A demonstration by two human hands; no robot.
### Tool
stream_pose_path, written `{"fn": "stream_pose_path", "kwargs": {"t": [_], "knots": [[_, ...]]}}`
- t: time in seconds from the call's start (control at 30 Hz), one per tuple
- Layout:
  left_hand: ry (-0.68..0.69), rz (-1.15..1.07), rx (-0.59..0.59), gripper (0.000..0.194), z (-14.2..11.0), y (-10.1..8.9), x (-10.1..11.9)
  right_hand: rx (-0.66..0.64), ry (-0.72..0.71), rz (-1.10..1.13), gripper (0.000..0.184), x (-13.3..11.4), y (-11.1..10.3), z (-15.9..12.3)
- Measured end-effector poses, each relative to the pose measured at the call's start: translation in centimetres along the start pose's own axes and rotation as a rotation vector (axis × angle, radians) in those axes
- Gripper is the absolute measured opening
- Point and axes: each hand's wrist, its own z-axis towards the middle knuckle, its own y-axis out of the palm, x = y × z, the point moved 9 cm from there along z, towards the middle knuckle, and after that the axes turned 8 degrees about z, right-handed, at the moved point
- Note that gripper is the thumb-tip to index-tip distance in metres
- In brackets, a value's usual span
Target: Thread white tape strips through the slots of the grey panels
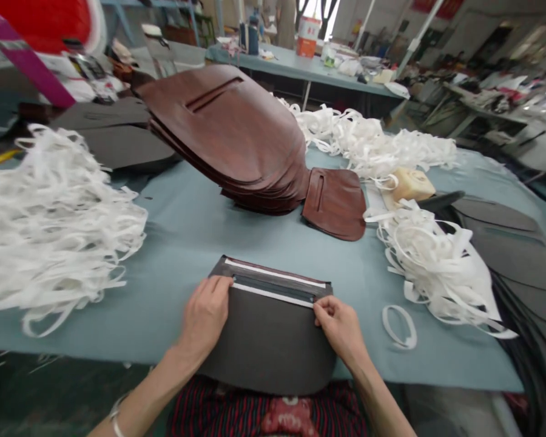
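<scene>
A dark grey leather panel [273,343] lies at the table's near edge, its grey side up and its rounded end toward me. Across its far part runs a long slot [273,288], with a white strip [273,295] along the slot's near side and another white strip [273,272] along the far edge. My left hand [208,312] is closed over the panel's left edge, its fingertips at the left end of the near strip. With thumb and forefinger, my right hand [339,321] pinches the same strip's right end.
Brown slotted panels [236,133] are stacked beyond, with one brown panel [334,203] beside them. Piles of white strips lie left [54,230], right [432,261] and behind. A loose strip loop [399,328] and a yellowish block [412,185] are on the right, near more dark panels [519,255].
</scene>
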Motion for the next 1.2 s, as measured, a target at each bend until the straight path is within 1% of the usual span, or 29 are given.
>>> {"fn": "stream_pose_path", "kwargs": {"t": [0.1, 0.2, 0.27, 0.3, 0.37, 0.43, 0.5, 0.57, 0.6, 0.63, 0.7, 0.73, 0.77, 0.8, 0.83, 0.9, 0.93, 0.97, 1.03, 1.07, 1.1, 1.13, 1.17, 1.2], "knots": [[0.114, 0.050, -0.016, 0.032, -1.1, 0.2, 0.9, 0.036, 0.024, -0.015, 0.016, 0.0, -0.2, -0.1], [0.228, 0.153, -0.075, 0.055, -2.2, 0.3, 2.0, 0.066, 0.023, -0.064, 0.015, 0.0, -0.3, -0.1], [0.265, 0.259, -0.118, 0.066, -2.7, 0.4, 2.7, 0.080, 0.020, -0.096, 0.015, 0.0, -0.3, 0.0], [0.273, 0.310, -0.138, 0.068, -2.8, 0.5, 3.0, 0.084, 0.022, -0.109, 0.014, 0.1, -0.3, 0.1], [0.272, 0.386, -0.170, 0.067, -2.7, 0.6, 3.4, 0.089, 0.025, -0.140, 0.013, 0.2, -0.3, 0.2], [0.268, 0.420, -0.180, 0.062, -2.4, 0.7, 4.0, 0.097, 0.024, -0.190, 0.013, 0.1, -0.3, 0.3], [0.284, 0.413, -0.180, 0.055, -2.2, 0.9, 4.9, 0.102, 0.020, -0.269, 0.012, -0.1, -0.1, 0.3], [0.309, 0.387, -0.182, 0.050, -2.1, 1.2, 6.0, 0.120, -0.019, -0.401, 0.009, -0.5, 0.2, -0.1], [0.318, 0.373, -0.189, 0.051, -2.1, 1.4, 6.7, 0.135, -0.077, -0.484, 0.010, -1.1, 0.5, -0.4], [0.322, 0.360, -0.199, 0.054, -2.1, 1.5, 7.3, 0.142, -0.173, -0.567, 0.014, -2.0, 1.1, -0.7], [0.305, 0.338, -0.218, 0.060, -2.0, 1.7, 8.3, 0.101, -0.447, -0.700, 0.027, -4.1, 3.0, -1.9], [0.292, 0.330, -0.226, 0.061, -2.0, 1.7, 8.7, 0.061, -0.581, -0.740, 0.032, -5.0, 4.1, -2.6], [0.279, 0.325, -0.229, 0.060, -1.9, 1.6, 9.0, 0.018, -0.686, -0.762, 0.035, -5.6, 5.0, -3.1], [0.268, 0.321, -0.228, 0.058, -1.8, 1.5, 9.2, -0.019, -0.751, -0.774, 0.035, -6.1, 5.7, -3.4], [0.262, 0.314, -0.226, 0.055, -1.7, 1.3, 9.1, -0.040, -0.776, -0.779, 0.032, -6.3, 6.0, -3.3], [0.266, 0.266, -0.230, 0.048, -1.2, 1.0, 8.6, -0.048, -0.766, -0.763, 0.022, -6.8, 6.2, -2.6], [0.256, 0.224, -0.224, 0.043, -0.8, 0.7, 7.8, -0.050, -0.761, -0.736, 0.020, -7.0, 6.3, -2.2], [0.220, 0.178, -0.203, 0.037, -0.3, 0.4, 6.7, -0.054, -0.762, -0.698, 0.020, -7.3, 6.4, -1.9], [0.054, 0.101, -0.121, 0.030, 0.7, -0.5, 3.0, -0.071, -0.796, -0.594, 0.020, -8.0, 7.1, -1.5], [-0.055, 0.071, -0.075, 0.031, 1.0, -0.9, 0.9, -0.081, -0.823, -0.538, 0.020, -8.2, 7.5, -1.4], [-0.157, 0.035, -0.043, 0.037, 1.1, -1.0, -1.1, -0.088, -0.848, -0.488, 0.021, -8.4, 7.9, -1.4], [-0.237, -0.015, -0.034, 0.046, 1.1, -1.0, -2.7, -0.092, -0.867, -0.447, 0.021, -8.5, 8.3, -1.4], [-0.290, -0.087, -0.060, 0.053, 1.1, -0.7, -3.8, -0.090, -0.878, -0.413, 0.021, -8.5, 8.5, -1.4], [-0.324, -0.177, -0.109, 0.057, 1.0, -0.2, -4.5, -0.085, -0.883, -0.384, 0.021, -8.4, 8.6, -1.4]]}}
